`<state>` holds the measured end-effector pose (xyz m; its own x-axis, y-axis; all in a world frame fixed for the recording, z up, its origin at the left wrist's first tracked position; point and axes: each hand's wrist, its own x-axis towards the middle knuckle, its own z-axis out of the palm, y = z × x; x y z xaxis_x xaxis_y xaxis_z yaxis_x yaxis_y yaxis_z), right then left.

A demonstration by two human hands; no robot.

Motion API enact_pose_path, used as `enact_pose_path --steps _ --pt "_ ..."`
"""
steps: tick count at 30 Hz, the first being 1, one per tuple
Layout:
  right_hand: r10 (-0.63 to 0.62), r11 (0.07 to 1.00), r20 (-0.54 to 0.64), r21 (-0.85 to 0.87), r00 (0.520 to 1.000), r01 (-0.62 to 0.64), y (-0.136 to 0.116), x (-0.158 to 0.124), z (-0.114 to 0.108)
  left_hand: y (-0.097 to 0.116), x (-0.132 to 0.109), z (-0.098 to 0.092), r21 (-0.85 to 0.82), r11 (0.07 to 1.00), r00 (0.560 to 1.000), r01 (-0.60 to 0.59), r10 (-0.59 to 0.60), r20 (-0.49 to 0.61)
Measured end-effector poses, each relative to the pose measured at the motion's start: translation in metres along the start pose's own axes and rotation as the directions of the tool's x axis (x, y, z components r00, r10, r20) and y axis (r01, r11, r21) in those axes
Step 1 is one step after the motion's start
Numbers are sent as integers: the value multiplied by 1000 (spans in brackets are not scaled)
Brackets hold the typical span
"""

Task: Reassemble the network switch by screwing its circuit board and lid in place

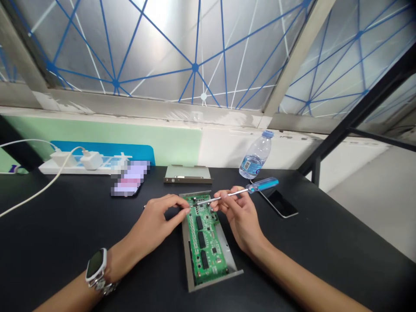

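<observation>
A green circuit board (204, 240) lies in a grey metal tray (232, 260) on the black table. My right hand (242, 216) pinches the metal shaft of a screwdriver (240, 191) with a blue handle, its tip resting near the board's far end. My left hand (159, 216) is curled at the board's left edge, fingertips touching the tray rim. A watch sits on my left wrist.
A grey metal cover (187, 174) lies behind the board. A water bottle (256, 157) stands at the back right, a dark phone (281, 203) beside it. Another phone (130, 182) and a white power strip (78, 164) with chargers lie at the back left. The table edge runs along the right.
</observation>
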<state>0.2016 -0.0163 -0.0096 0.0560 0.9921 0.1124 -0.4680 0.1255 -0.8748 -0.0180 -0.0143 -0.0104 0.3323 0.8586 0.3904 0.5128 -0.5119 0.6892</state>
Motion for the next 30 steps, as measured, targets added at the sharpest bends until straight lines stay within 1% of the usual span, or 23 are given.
enact_pose_path --steps 5,15,20,24,30 --pt "6 1000 14 6 1000 -6 1 -1 0 -1 -1 2 -29 999 1000 -22 22 2" --pt "18 1000 32 16 999 -19 1 -3 1 2 -3 5 -12 1000 999 -24 24 -34" --pt "9 1000 31 18 999 -10 -1 -2 -1 3 0 1 -15 1000 999 -19 18 -29" --pt "24 1000 14 19 1000 -24 -3 1 -1 3 0 -3 -49 998 999 -48 47 -13" --pt "51 999 16 16 999 -51 0 0 -3 3 0 -1 -51 997 998 -52 53 24"
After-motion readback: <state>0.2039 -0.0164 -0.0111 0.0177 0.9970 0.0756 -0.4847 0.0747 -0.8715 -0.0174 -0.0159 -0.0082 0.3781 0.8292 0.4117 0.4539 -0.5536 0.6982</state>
